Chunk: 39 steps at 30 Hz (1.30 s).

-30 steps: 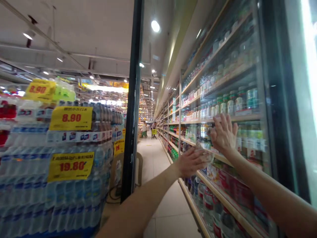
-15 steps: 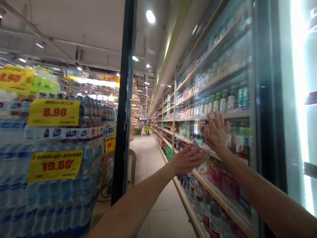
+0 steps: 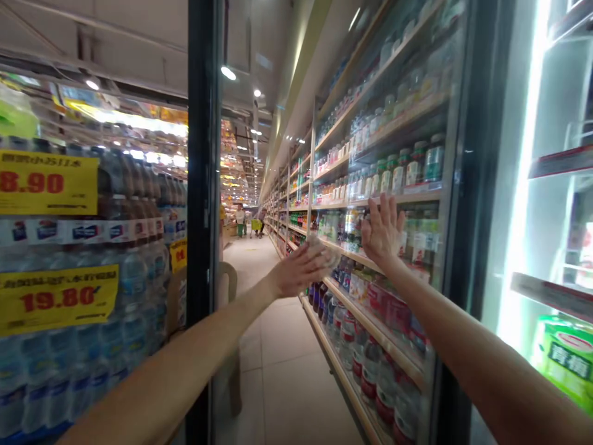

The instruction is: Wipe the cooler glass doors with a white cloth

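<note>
My right hand [image 3: 382, 232] lies flat with fingers spread on the glass door [image 3: 278, 346] of a drinks cooler, so it is open. My left hand [image 3: 301, 271] reaches to the same pane a little lower and to the left. Its fingers press a small pale crumpled wad [image 3: 325, 254] against the glass; I cannot tell what the wad is. The door's black frame edge [image 3: 204, 216] stands upright at the left, and its other side [image 3: 463, 247] at the right.
Through the glass runs a long aisle with bottle shelves [image 3: 370, 204] on the right. Stacked water packs with yellow price signs [image 3: 50, 296] stand at the left. The lit cooler interior [image 3: 551, 247] with a green pack [image 3: 567, 358] is at the far right. People with a cart [image 3: 252, 225] are far down the aisle.
The view has swung right: the door's left edge and both hands sit further left in frame, and more of the lit cooler interior shows. Both hands stay on the glass.
</note>
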Motion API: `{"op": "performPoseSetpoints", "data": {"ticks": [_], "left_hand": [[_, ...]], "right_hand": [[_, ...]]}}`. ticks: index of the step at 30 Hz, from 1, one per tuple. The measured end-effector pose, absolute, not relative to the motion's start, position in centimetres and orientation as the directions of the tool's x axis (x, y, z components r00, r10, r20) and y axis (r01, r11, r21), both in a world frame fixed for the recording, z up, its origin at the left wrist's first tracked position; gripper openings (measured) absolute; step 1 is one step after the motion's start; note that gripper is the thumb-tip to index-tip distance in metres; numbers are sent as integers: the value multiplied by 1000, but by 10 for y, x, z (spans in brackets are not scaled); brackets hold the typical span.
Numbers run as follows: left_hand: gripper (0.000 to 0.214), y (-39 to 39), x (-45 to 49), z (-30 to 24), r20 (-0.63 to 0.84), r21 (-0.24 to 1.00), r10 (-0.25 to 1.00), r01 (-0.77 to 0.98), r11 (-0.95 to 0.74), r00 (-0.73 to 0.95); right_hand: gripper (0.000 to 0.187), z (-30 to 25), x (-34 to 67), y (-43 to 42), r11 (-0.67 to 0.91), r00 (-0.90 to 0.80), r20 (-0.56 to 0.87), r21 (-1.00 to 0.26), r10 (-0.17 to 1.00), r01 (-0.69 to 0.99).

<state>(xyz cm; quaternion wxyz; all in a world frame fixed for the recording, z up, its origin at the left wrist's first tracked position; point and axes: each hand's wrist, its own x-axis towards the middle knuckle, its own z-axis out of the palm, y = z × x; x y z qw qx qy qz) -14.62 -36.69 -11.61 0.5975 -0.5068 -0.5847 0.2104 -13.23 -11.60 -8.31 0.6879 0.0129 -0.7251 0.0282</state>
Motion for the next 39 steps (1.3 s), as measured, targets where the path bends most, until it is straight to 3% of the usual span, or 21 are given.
{"op": "performPoseSetpoints", "data": {"ticks": [2,4,6,7,9,11,13,14,16,18,20,22,25,27,28,29,31,33,35,37,39], "left_hand": [[39,-387,-147,-92,684,-723,692,342,600,233],[40,-409,-151,-68,903,-428,373,366,826,214],[41,-420,-155,-64,946,-318,265,375,871,189],[41,-419,-156,-71,938,-345,299,376,860,177],[43,-409,-155,-98,843,-531,515,378,758,152],[43,-395,-149,-126,654,-721,746,400,566,125],[40,-389,-144,-136,484,-802,870,444,399,94],[37,-390,-142,-132,468,-798,880,465,384,77],[32,-399,-140,-112,613,-702,789,481,525,32],[32,-411,-140,-90,843,-478,537,464,746,5],[34,-417,-141,-86,936,-323,351,451,832,23],[35,-415,-140,-106,882,-439,466,472,765,66],[36,-410,-138,-151,530,-761,841,498,415,109],[38,-415,-140,-161,388,-827,914,483,289,117],[39,-420,-142,-157,433,-819,894,465,336,116],[40,-426,-144,-148,552,-772,825,446,454,117],[42,-437,-147,-127,828,-542,549,414,731,114],[43,-443,-147,-121,928,-365,363,398,842,85],[42,-441,-144,-138,866,-471,498,398,787,39],[40,-435,-139,-169,626,-716,779,420,558,32],[38,-432,-137,-190,384,-846,919,434,311,90]], "right_hand": [[54,-83,-131,-116,998,-71,997,-30,27,-50],[54,-82,-130,-116,998,-96,995,-39,34,-45],[55,-81,-128,-117,998,-118,992,-48,43,-39],[55,-80,-128,-118,998,-129,991,-52,48,-33],[56,-79,-127,-118,998,-152,987,-58,56,-13],[57,-78,-125,-117,999,-175,983,-52,54,11],[58,-79,-124,-116,999,-187,982,-34,38,24],[59,-79,-124,-116,999,-186,982,-24,28,23],[59,-80,-124,-114,1000,-175,985,-8,9,7],[59,-80,-125,-114,1000,-160,987,-1,-1,-14],[59,-80,-125,-114,1000,-150,989,-4,0,-28],[60,-80,-125,-115,1000,-152,988,-14,10,-28],[59,-80,-123,-117,999,-165,986,-32,29,-17],[59,-81,-123,-117,999,-169,985,-35,32,-15],[59,-81,-123,-117,999,-169,985,-35,32,-15],[59,-81,-123,-117,999,-167,985,-33,30,-15],[59,-81,-124,-117,999,-159,987,-32,29,-18],[59,-82,-125,-116,999,-142,989,-33,28,-32],[58,-84,-127,-117,998,-117,993,-33,26,-57],[57,-88,-128,-117,997,-97,995,-27,19,-75],[56,-92,-129,-117,996,-94,995,-17,10,-82]]}}
